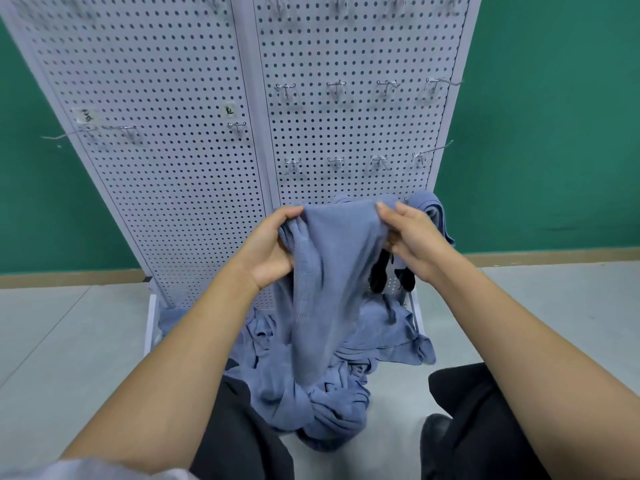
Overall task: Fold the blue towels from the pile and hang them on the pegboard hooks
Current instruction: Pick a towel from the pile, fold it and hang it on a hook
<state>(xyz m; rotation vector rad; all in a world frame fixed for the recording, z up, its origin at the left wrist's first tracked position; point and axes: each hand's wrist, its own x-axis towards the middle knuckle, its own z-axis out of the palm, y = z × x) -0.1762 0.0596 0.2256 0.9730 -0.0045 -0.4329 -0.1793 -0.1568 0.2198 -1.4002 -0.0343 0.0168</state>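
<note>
1. The towel (332, 271) hangs between both hands in front of the lower pegboard (173, 150). Its lower end trails down into the pile (332, 403) on the floor (69, 323).
2. The left hand (273, 244) grips a bunched part of the top edge, fingers (291, 213) curled round the cloth. The right hand (412, 240) pinches the other part, its fingers clamped on it.
3. The towel looks soft, limp and light. It should not slip or break, but it keeps no shape of its own.
4. It is probably best held at 2 corners of 1 hem, 1 per hand, so that it falls flat for folding.
5. The pile is crumpled and tangled, so lifting 1 piece may drag others along.
6. The pegboard has 2 white perforated panels. Wire hooks (336, 86) sit in rows on the right panel, with fewer on the left.
7. A second blue cloth (429, 209) lies against the board behind the right hand. I cannot tell whether it hangs on a hook.
8. The floor is pale grey and the wall (554, 133) behind is green. Dark trouser legs (242, 438) flank the pile.
</note>
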